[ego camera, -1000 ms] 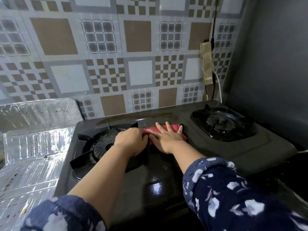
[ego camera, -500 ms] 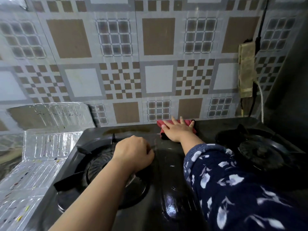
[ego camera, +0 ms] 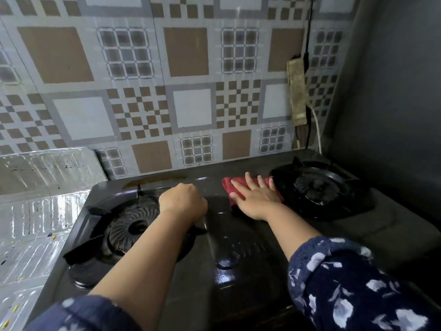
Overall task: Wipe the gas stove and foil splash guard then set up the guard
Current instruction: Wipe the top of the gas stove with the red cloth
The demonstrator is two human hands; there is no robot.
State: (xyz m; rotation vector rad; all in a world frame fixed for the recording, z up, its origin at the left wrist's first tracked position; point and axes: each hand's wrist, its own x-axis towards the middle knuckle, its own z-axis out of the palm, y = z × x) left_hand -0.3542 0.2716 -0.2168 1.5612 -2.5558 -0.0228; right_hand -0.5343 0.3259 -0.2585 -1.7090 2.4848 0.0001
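A black two-burner gas stove (ego camera: 238, 235) fills the middle of the view, its top wet and glossy. My right hand (ego camera: 255, 199) lies flat, fingers spread, pressing a red cloth (ego camera: 232, 185) onto the stove top between the burners, close to the right burner (ego camera: 319, 187). My left hand (ego camera: 182, 201) is closed in a fist at the right edge of the left burner's pan support (ego camera: 128, 225); what it grips is hidden. The crumpled foil splash guard (ego camera: 38, 211) lies to the left of the stove, partly leaning on the wall.
A patterned tile wall (ego camera: 191, 91) stands right behind the stove. A grimy power strip (ego camera: 297, 91) with cables hangs on the wall above the right burner. A dark grey wall (ego camera: 393, 103) closes the right side.
My right hand slid the red cloth from mid-stove to the back edge, then right toward the right burner. My left hand stayed at the left burner.
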